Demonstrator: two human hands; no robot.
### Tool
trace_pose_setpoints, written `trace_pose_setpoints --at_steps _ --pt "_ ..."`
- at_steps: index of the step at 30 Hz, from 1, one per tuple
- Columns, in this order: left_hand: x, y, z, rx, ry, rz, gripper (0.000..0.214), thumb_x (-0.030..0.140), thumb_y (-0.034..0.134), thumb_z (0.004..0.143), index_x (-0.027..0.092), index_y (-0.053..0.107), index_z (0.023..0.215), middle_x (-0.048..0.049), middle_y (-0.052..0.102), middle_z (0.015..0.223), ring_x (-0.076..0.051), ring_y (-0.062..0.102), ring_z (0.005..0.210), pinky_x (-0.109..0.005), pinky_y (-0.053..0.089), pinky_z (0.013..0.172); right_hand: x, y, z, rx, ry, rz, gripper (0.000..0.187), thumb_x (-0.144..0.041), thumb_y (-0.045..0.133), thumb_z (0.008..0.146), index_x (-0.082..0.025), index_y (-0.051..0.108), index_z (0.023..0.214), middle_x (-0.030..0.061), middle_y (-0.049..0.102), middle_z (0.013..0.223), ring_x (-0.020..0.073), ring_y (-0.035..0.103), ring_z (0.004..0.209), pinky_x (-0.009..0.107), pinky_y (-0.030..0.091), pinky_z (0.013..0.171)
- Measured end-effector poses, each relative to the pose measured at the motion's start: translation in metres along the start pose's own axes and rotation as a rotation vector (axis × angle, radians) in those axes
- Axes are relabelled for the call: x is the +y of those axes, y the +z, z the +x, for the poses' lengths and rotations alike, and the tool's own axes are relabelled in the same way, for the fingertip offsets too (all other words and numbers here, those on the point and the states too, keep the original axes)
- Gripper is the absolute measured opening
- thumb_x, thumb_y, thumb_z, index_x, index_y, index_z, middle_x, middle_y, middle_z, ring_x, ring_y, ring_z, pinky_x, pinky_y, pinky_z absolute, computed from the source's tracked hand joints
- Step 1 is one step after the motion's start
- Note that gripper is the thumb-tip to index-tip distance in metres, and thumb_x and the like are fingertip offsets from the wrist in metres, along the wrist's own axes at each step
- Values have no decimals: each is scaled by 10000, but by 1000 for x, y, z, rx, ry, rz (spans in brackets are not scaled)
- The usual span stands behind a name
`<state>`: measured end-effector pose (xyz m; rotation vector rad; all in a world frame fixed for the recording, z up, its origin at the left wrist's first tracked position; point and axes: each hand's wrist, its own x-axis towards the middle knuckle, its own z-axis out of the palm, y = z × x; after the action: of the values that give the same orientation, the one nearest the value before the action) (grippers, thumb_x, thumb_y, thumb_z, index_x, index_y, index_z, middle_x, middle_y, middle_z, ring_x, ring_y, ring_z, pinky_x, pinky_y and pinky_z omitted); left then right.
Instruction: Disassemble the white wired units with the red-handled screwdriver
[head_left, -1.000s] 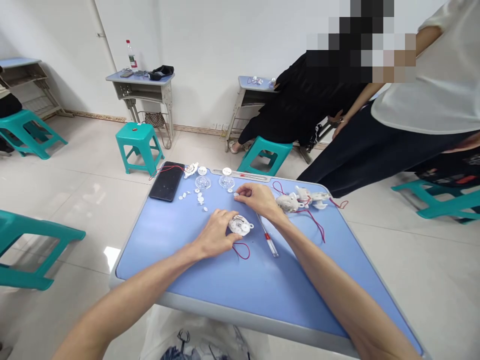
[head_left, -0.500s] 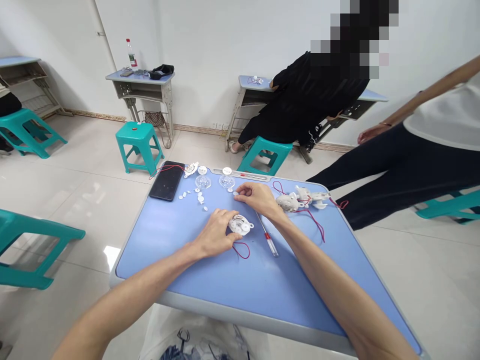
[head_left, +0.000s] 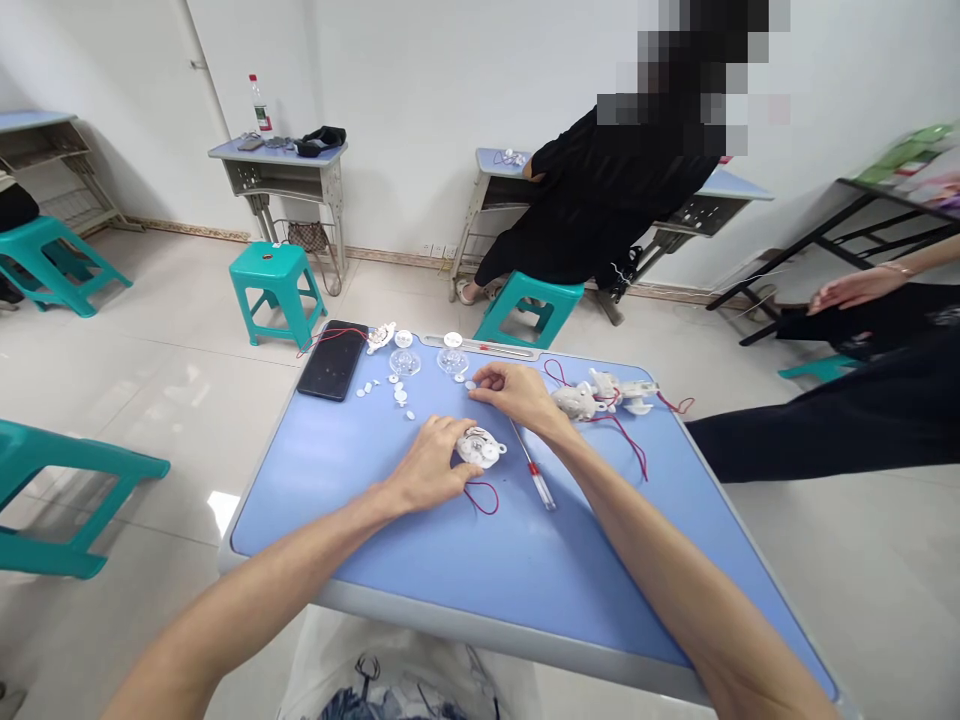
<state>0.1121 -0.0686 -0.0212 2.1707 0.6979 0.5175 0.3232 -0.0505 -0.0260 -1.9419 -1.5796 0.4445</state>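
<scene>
I'm watching the left hand (head_left: 431, 465) curling over a round white plastic housing (head_left: 480, 448) on the blue bench (head_left: 375, 570); the right hand (head_left: 517, 392) is lying fingers-together beside a small white disc (head_left: 471, 385), near a red-handled screwdriver (head_left: 534, 480); I can't tell whether it's pinching anything.

Bright, even indoor light, white glare on the tile floor (head_left: 223, 510), bowed wide-angle edges

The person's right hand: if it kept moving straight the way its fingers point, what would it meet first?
Most likely the small white disc lying just past the fingertips of the right hand. Depth is hard to judge here, so they may already be touching.
</scene>
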Motion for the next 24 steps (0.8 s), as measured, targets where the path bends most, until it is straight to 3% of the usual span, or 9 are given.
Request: trace_pose_setpoints --at_steps 6,13,18,24 --pt "2 -1 -1 -7 -11 6 510 188 713 771 169 547 1253 -96 616 1158 -274 526 1118 -444 425 1019 -5 -10 -10 17 -22 34 207 -319 701 703 -197 690 870 20 708 750 185 656 724 313 503 692" --pt "1 0 -1 7 -5 -3 505 186 715 759 182 559 1240 -87 628 1154 -277 533 1117 -456 427 1014 -9 -31 -48 135 -100 120 165 -338 616 792 -211 690 867 49 711 877 203 655 800 357 543 713" --pt "3 -1 0 -2 -14 10 490 190 704 770 169 559 1237 -92 628 1161 -273 534 1116 -442 432 1007 -21 -46 -83 87 -228 102 136 -340 601 857 -239 682 900 50 683 951 192 632 782 370 543 726" --pt "0 1 0 17 -9 2 476 182 709 753 183 570 1208 -83 627 1132 -267 545 1092 -430 442 980 -23 -43 -103 13 -436 -16 194 -325 576 899 -283 699 1043 74 637 1032 232 619 928 413 537 801"
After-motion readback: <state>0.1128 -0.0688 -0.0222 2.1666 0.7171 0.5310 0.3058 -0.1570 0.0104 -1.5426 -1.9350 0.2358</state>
